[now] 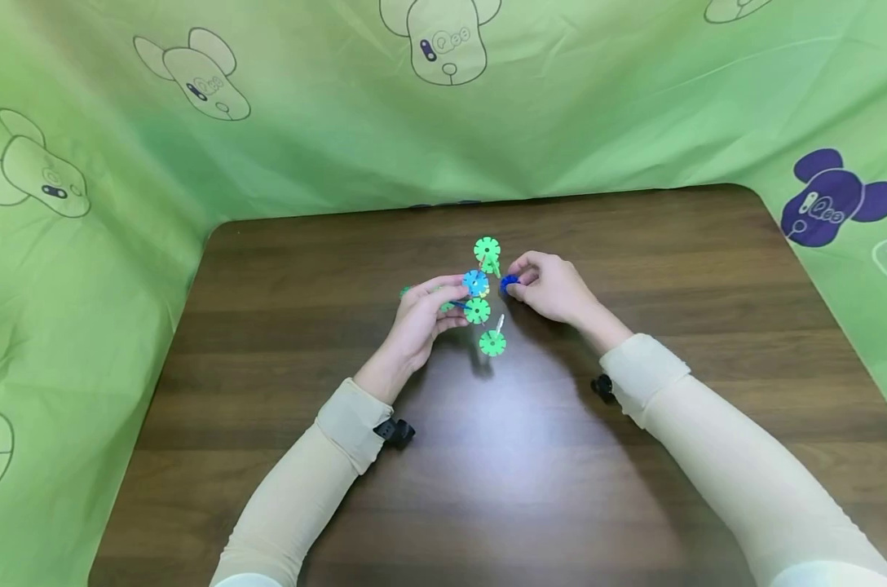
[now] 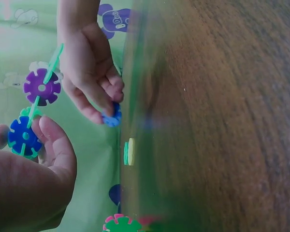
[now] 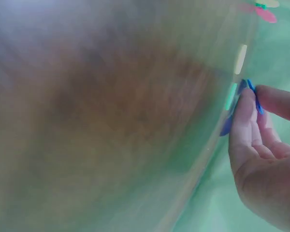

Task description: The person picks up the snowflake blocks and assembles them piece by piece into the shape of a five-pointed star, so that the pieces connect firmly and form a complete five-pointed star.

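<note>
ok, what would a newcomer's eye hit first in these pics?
Probably the cluster of bright green and blue notched plastic discs in the left grip, over the brown wood-grain table. Next, the dark blue notched plastic disc pinched in the right grip, just right of it. Then the solid purple cartoon head printed on the green fabric backdrop, beyond the table's right edge.

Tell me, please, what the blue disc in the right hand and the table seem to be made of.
The blue disc: probably plastic, judging by its even colour and thin form; finish unclear. The table: wood or wood-look laminate, from its grain bands; bright reflection suggests slight gloss.
</note>
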Demonstrator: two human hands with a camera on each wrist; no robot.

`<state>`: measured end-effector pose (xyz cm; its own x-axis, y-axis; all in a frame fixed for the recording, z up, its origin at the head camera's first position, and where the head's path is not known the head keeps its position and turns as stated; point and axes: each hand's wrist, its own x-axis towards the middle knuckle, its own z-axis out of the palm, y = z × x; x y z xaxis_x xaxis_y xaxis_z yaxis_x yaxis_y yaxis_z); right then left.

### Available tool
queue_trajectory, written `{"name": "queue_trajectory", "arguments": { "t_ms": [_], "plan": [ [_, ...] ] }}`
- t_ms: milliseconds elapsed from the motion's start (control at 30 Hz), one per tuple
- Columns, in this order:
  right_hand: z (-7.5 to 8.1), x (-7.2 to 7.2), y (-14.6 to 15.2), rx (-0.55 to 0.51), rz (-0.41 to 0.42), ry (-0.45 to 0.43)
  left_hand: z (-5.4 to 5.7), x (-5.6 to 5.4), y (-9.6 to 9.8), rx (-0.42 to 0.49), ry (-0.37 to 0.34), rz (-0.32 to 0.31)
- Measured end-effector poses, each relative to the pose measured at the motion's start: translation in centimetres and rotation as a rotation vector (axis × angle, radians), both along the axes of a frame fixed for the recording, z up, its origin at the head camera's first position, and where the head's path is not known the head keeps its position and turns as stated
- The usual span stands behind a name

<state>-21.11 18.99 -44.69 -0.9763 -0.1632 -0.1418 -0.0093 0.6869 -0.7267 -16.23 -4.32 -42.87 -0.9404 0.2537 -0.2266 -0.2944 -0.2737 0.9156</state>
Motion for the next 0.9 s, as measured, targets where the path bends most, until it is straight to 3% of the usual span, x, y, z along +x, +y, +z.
{"name": "queue_trajectory", "arguments": {
  "t_ms": [167,267,533,900],
  "plan": [
    [0.9,1.8,0.3,-0.302,-0.088,-0.014,-0.2,0.1,0.1,-0.003,0.015,-0.009],
    [1.8,2.9,0.4,-0.453,-0.1,-0.019,-0.2,0.1,0.1,-0.005,0.028,-0.01],
    [3.3,4.3,0.1,-0.586,-0.073,-0.006,0.0,0.2,0.6,0.008,0.03,0.01],
    [2.2,4.7,0.1,-0.794,-0.08,0.009,-0.2,0.3,1.2,0.003,0.037,-0.008]
  ]
}}
